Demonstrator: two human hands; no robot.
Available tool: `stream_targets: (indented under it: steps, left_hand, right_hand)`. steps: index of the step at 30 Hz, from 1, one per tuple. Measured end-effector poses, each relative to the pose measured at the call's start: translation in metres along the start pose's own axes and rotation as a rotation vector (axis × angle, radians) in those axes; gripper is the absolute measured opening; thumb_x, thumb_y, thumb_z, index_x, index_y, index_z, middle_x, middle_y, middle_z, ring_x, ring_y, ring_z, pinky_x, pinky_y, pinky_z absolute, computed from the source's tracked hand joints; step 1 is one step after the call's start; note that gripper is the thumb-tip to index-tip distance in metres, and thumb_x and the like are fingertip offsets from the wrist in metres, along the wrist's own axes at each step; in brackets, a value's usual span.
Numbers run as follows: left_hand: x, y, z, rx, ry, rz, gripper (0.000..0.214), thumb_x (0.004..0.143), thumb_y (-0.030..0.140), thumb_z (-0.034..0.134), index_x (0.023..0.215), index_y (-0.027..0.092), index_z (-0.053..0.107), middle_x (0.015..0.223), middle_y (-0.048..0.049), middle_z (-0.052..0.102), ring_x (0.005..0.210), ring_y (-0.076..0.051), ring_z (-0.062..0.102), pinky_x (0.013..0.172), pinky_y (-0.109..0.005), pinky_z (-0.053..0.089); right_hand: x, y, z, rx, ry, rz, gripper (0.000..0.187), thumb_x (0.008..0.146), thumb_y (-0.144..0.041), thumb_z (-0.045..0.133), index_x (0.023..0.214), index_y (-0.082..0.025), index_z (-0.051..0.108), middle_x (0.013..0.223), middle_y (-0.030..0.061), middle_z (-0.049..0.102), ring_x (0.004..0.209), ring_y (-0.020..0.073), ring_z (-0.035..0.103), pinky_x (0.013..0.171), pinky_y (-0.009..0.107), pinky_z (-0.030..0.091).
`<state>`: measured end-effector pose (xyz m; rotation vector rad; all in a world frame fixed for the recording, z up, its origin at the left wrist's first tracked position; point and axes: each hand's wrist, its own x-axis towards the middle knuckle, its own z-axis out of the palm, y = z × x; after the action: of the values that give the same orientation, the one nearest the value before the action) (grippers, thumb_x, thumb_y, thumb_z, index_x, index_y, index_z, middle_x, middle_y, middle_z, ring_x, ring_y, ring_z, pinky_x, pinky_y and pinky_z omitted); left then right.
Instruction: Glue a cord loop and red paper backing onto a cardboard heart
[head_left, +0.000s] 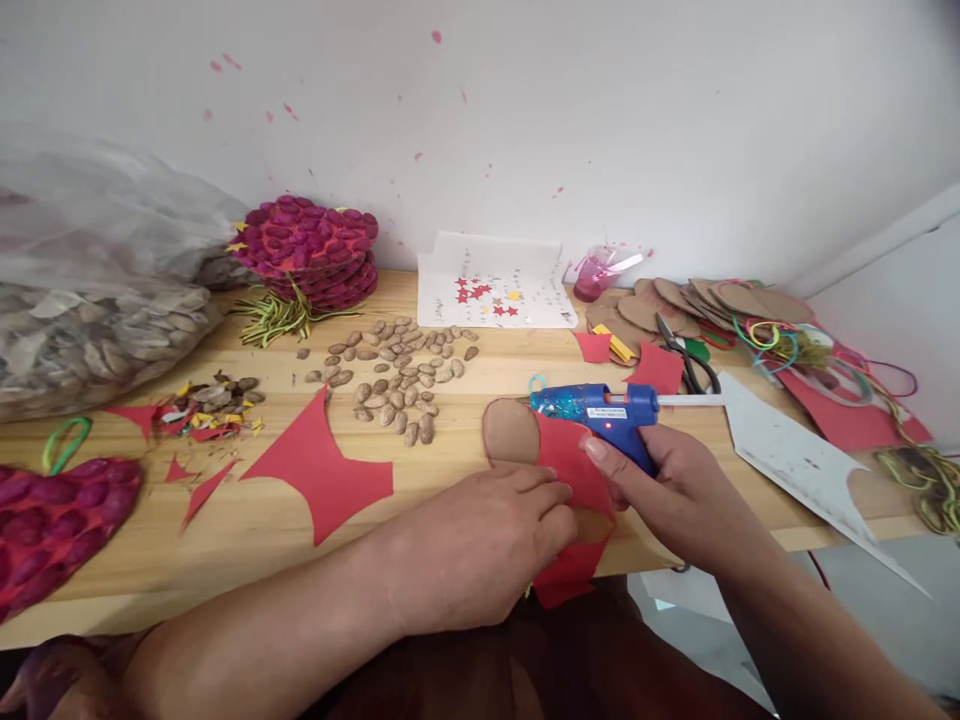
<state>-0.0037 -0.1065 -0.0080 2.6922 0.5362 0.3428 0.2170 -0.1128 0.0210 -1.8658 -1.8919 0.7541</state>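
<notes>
A: A person seated or standing at a wooden table (465,370) holds a blue glue gun (589,405) over a cut of cardboard (511,432). Where does the tool sit from your spot in the room?

B: At about ten to eleven o'clock of the right hand (682,495), which wraps its grip, thumb along the near side. The nozzle points toward nine o'clock, at the cardboard's upper edge; I cannot tell whether it touches.

A: And the left hand (487,545)?

B: Palm down, fingers close together and gently curled on red paper (574,450). Its thumb is hidden, so I cannot tell whether it pinches or merely presses. The cardboard's rounded end shows at twelve o'clock of that hand; more red paper shows at four.

A: Describe the pieces.

B: The gun is deep blue at the grip, translucent turquoise in front, with a white label, a small glowing pinkish light and a pale glue stick (691,400) jutting out toward three o'clock. The cardboard is plain brown, its edge reddish; the paper is flat, matte and bright red, lying over its right part.

A: And around them?

B: Speckled seeds (409,375) lie scattered at eleven o'clock of the left hand, a curved red offcut (322,475) at ten. A dark-handled tool (701,375) rests at twelve o'clock of the right.
</notes>
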Motion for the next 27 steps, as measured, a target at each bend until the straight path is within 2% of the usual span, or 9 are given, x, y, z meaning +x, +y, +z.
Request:
stream_targets:
  steps: [4, 8, 13, 17, 21, 27]
  left_hand:
    - [0.001, 0.002, 0.0, 0.049, -0.018, 0.027, 0.016, 0.092, 0.018, 0.054, 0.106, 0.016, 0.06, 0.12, -0.0097, 0.067, 0.12, -0.024, 0.057, 0.1, -0.038, 0.047]
    - [0.002, 0.004, -0.008, 0.016, -0.053, 0.018, 0.004, 0.092, 0.019, 0.054, 0.092, 0.018, 0.058, 0.097, -0.0034, 0.068, 0.1, -0.021, 0.061, 0.095, -0.036, 0.047]
    - [0.003, 0.004, -0.013, -0.011, -0.081, 0.01, 0.015, 0.098, 0.024, 0.046, 0.086, 0.02, 0.055, 0.086, -0.0005, 0.065, 0.085, -0.018, 0.06, 0.083, -0.034, 0.048]
    - [0.003, 0.004, -0.009, 0.013, -0.092, 0.042, 0.013, 0.097, 0.022, 0.046, 0.088, 0.02, 0.056, 0.088, -0.0013, 0.066, 0.085, -0.018, 0.061, 0.076, -0.032, 0.049]
    - [0.003, 0.005, -0.004, 0.062, -0.105, 0.065, 0.006, 0.093, 0.02, 0.053, 0.096, 0.019, 0.058, 0.094, -0.0023, 0.068, 0.093, -0.02, 0.062, 0.08, -0.032, 0.05]
    - [0.004, 0.007, 0.003, 0.145, -0.068, 0.122, 0.01, 0.092, 0.02, 0.055, 0.1, 0.017, 0.06, 0.097, -0.005, 0.069, 0.092, -0.021, 0.062, 0.079, -0.032, 0.051]
  right_hand:
    - [0.004, 0.002, 0.003, -0.031, 0.004, -0.037, 0.045, 0.093, -0.056, 0.052, 0.063, -0.022, 0.045, 0.055, -0.0029, 0.05, 0.051, 0.0128, 0.045, 0.05, 0.028, 0.036]
    - [0.005, 0.004, 0.006, -0.029, 0.018, -0.046, 0.045, 0.093, -0.056, 0.053, 0.065, -0.022, 0.044, 0.056, -0.004, 0.046, 0.052, 0.0123, 0.042, 0.05, 0.027, 0.035]
    - [0.004, 0.003, 0.007, -0.049, -0.019, -0.036, 0.046, 0.093, -0.058, 0.05, 0.064, -0.022, 0.042, 0.055, -0.0037, 0.046, 0.053, 0.0126, 0.042, 0.05, 0.027, 0.033]
    - [0.004, 0.0, 0.004, -0.084, 0.012, -0.068, 0.047, 0.093, -0.057, 0.05, 0.063, -0.023, 0.039, 0.055, -0.0039, 0.045, 0.052, 0.0124, 0.04, 0.049, 0.027, 0.032]
    - [0.006, -0.003, 0.003, -0.117, -0.003, -0.083, 0.046, 0.093, -0.057, 0.049, 0.063, -0.024, 0.039, 0.054, -0.0035, 0.047, 0.051, 0.0129, 0.041, 0.049, 0.027, 0.033]
    - [0.014, -0.007, 0.004, -0.185, 0.027, -0.108, 0.044, 0.093, -0.056, 0.049, 0.063, -0.025, 0.039, 0.054, -0.0026, 0.048, 0.05, 0.0141, 0.043, 0.049, 0.028, 0.033]
